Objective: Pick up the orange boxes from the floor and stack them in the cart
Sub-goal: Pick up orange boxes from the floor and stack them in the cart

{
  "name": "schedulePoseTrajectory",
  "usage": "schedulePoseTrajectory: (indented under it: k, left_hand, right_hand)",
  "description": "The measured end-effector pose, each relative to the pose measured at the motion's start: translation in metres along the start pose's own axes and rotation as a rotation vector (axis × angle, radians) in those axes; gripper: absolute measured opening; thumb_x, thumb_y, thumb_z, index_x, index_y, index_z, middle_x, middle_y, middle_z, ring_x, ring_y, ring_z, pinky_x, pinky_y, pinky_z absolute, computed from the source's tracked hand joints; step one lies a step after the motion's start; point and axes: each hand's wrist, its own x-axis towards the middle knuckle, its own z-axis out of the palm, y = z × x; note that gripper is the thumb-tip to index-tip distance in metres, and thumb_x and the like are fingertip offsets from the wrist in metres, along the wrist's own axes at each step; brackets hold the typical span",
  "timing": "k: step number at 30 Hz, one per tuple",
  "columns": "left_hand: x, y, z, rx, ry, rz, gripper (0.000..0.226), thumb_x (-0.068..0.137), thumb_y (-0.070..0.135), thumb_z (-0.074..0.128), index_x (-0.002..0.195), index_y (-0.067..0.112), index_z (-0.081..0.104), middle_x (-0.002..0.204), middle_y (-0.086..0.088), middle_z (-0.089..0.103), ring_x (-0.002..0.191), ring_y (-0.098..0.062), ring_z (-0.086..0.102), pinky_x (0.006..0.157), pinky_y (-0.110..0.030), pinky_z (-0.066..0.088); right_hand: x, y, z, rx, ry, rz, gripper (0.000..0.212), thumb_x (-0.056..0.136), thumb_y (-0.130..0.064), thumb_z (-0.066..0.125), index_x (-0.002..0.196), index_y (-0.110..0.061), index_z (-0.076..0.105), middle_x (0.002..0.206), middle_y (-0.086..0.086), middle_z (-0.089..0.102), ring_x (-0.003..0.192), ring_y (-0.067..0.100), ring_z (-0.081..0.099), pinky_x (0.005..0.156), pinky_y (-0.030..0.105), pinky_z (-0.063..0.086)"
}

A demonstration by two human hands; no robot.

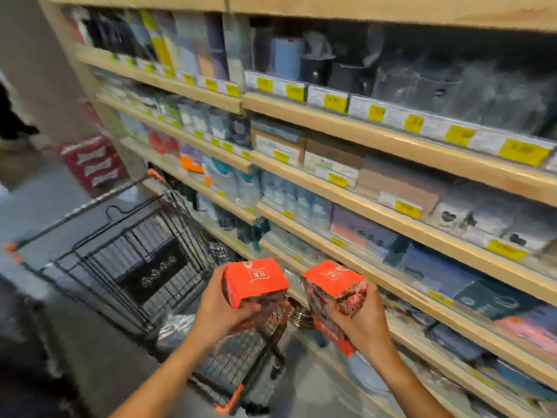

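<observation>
now | left hand (221, 309) grips orange box (256, 280) | right hand (361, 324) grips second orange box (333, 285) | cart (126, 251) below-left

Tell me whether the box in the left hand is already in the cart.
Not in. The left hand grips the orange box in the air, above the cart rim.

Bright, even indoor light; motion blur smears everything, and wide-angle distortion bends the edges.
</observation>
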Motion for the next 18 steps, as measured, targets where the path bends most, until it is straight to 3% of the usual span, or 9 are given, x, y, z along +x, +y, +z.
schedulePoseTrajectory:
  k: [4, 7, 11, 15, 18]
  left_hand:
    - [-0.019, -0.017, -0.023, 0.077, 0.177, -0.094, 0.092, 0.053, 0.015, 0.098, 0.125, 0.035, 0.043, 0.113, 0.011, 0.064, 0.103, 0.004, 0.061, 0.085, -0.012, 0.045]
    - [-0.027, -0.033, -0.035, 0.085, 0.249, -0.157, 0.094, 0.052, 0.019, 0.099, 0.126, 0.032, 0.044, 0.115, 0.01, 0.064, 0.105, -0.002, 0.061, 0.09, -0.027, 0.048]
    - [-0.031, -0.055, -0.044, 0.08, 0.363, -0.23, 0.089, 0.052, 0.016, 0.098, 0.117, 0.042, 0.044, 0.113, 0.012, 0.063, 0.101, 0.007, 0.06, 0.084, -0.02, 0.046]
    - [-0.02, -0.093, -0.058, 0.031, 0.414, -0.301, 0.091, 0.053, 0.016, 0.099, 0.122, 0.038, 0.044, 0.115, 0.013, 0.063, 0.104, 0.004, 0.061, 0.086, -0.021, 0.047]
    - [-0.003, -0.129, -0.07, -0.004, 0.43, -0.349, 0.093, 0.053, 0.013, 0.098, 0.127, 0.027, 0.043, 0.115, 0.01, 0.063, 0.106, -0.004, 0.062, 0.091, -0.03, 0.049]
  right_hand:
    - [0.034, 0.005, 0.034, -0.042, -0.171, -0.025, 0.07, 0.062, -0.042, 0.087, 0.11, -0.04, 0.036, 0.111, -0.009, 0.055, 0.104, 0.015, 0.059, 0.087, 0.038, 0.051]
    - [0.052, 0.01, 0.058, -0.052, -0.248, -0.033, 0.072, 0.061, -0.053, 0.083, 0.114, -0.04, 0.037, 0.114, -0.008, 0.058, 0.103, 0.013, 0.06, 0.089, 0.042, 0.053]
    - [0.075, 0.012, 0.096, -0.075, -0.331, -0.074, 0.067, 0.063, -0.056, 0.084, 0.111, -0.035, 0.042, 0.108, -0.007, 0.062, 0.098, 0.014, 0.063, 0.087, 0.044, 0.054]
    - [0.098, 0.015, 0.148, -0.139, -0.404, -0.103, 0.069, 0.063, -0.061, 0.084, 0.113, -0.041, 0.042, 0.112, -0.01, 0.058, 0.102, 0.009, 0.059, 0.085, 0.035, 0.052]
    - [0.116, 0.024, 0.191, -0.208, -0.456, -0.082, 0.075, 0.068, -0.042, 0.088, 0.126, -0.035, 0.041, 0.114, -0.011, 0.051, 0.101, 0.0, 0.053, 0.081, 0.019, 0.045]
